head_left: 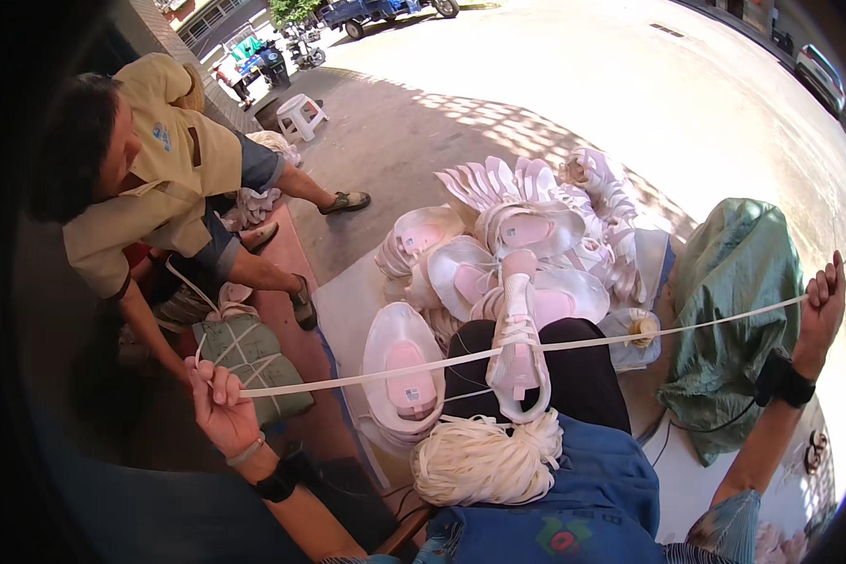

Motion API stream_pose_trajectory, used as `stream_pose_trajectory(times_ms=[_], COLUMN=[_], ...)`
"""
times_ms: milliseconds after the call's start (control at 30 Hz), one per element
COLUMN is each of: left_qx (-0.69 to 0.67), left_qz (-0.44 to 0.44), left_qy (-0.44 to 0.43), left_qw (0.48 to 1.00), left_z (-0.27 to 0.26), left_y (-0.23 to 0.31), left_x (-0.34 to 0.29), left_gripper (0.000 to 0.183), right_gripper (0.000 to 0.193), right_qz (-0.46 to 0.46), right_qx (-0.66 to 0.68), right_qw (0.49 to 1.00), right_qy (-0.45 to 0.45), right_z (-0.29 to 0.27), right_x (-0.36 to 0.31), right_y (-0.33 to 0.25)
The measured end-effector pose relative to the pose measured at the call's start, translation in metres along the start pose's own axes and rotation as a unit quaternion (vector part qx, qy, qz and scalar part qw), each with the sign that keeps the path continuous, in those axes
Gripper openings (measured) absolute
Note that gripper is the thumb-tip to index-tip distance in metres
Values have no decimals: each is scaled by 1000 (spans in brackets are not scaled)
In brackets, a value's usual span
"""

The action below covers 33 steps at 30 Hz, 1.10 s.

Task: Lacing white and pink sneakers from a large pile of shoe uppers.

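A long cream shoelace [385, 374] stretches in a shallow sag between my two raised hands. My left hand [224, 402] pinches one end at the left. At the far right my right hand [823, 299] grips the other end, with a short tip sticking out above the fingers. The lace crosses in front of a white shoe upper [519, 350] lying on my dark-trousered lap. That upper has a pink insole area and lacing across its front. Just below it, a thick hank of cream laces [489, 461] rests on my blue apron [602, 484].
Stacked white-and-pink shoe uppers [402, 371] stand left of my lap; a larger pile [526, 230] lies ahead. A green sack [738, 291] stands right. At left, another person [150, 169] bends over a tied green bundle [249, 357]. A white stool [301, 117] stands farther back.
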<state>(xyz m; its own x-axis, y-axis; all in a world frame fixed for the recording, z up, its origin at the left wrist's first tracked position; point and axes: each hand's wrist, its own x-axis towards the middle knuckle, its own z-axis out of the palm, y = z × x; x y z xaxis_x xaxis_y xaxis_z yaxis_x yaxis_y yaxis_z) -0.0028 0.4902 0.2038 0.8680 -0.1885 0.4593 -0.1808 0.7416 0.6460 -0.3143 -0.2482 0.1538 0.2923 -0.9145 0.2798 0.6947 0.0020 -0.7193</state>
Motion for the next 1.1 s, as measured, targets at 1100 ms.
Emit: stream_pose_trajectory(times_ms=[1100], left_qx=[536], left_qz=[-191], left_qy=[-145], left_qw=[810], left_z=[104], left_y=[-244], left_x=[-69], left_gripper=[11], right_gripper=[33], right_qz=[649], right_qx=[-194], right_qw=[655], right_qy=[-335], right_z=[159], right_x=[-295], right_y=[138])
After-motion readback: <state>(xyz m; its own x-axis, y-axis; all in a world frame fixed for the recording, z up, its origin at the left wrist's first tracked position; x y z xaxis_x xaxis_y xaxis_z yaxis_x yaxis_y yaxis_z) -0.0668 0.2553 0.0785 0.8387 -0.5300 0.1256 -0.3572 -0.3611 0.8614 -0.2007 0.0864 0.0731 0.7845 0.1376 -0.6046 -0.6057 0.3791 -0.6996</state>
